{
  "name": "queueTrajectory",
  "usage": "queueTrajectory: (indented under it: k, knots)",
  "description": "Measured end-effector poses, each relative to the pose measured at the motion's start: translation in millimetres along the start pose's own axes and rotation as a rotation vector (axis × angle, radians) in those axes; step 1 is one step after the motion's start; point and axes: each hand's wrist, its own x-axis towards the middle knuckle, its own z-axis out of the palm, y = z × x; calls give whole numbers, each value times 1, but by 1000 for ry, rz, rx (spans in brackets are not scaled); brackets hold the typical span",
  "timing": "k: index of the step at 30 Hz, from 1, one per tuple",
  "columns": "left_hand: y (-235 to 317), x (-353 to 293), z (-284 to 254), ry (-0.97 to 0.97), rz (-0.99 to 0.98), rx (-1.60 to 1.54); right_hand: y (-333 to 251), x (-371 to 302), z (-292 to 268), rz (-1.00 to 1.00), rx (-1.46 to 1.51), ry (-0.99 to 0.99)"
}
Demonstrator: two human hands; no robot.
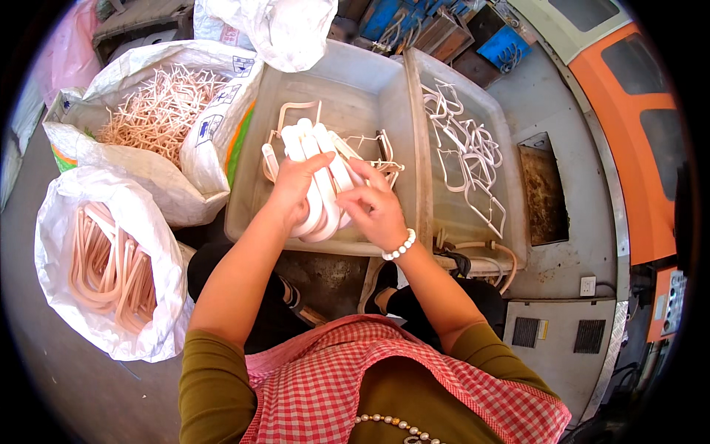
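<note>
Over the near end of a grey plastic tub (248, 148), my left hand (294, 185) is wrapped round a bundle of several pale, U-shaped plastic pieces (323, 181), its thumb lying across them. My right hand (373, 207) is at the bundle's right side, fingers bent and closed against the pieces; its fingertips are partly hidden. Beyond my hands, more pale plastic moulded pieces (299, 106) with thin runners lie in the tub. A white beaded bracelet (400, 246) is on my right wrist.
To the left stand a woven sack (96, 155) of thin plastic scraps and a white bag (52, 244) of similar U-shaped pieces. A second tub (510, 126) on the right holds tangled white frames (473, 152). An orange-and-grey machine (629, 163) borders the right side.
</note>
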Motion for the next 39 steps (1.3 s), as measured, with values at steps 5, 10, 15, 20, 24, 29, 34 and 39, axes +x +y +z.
queueTrajectory:
  k: [5, 10, 15, 20, 24, 29, 34, 39]
  knots:
    - [3, -10, 4, -22, -116, -40, 22, 9, 0, 420, 563, 43]
    - [-5, -17, 5, -86, -333, 9, 26, 0, -3, 854, 1225, -474]
    - [-14, -24, 2, -151, -398, 105, 20, -22, -2, 898, 1332, -399]
    - [-21, -28, 2, -200, -382, 122, 12, -33, -13, 946, 1222, -325]
    - [-21, -28, 1, -277, -430, 301, 8, -37, -20, 981, 1039, -363]
    - [-26, -33, 4, -261, -330, 398, 7, -41, -27, 993, 999, -293]
    - [-11, -36, -2, -179, -232, 260, 18, -50, -65, 922, 1018, -39]
    - [-11, -30, -6, -42, -218, 105, -13, -34, -94, 196, 86, -308]
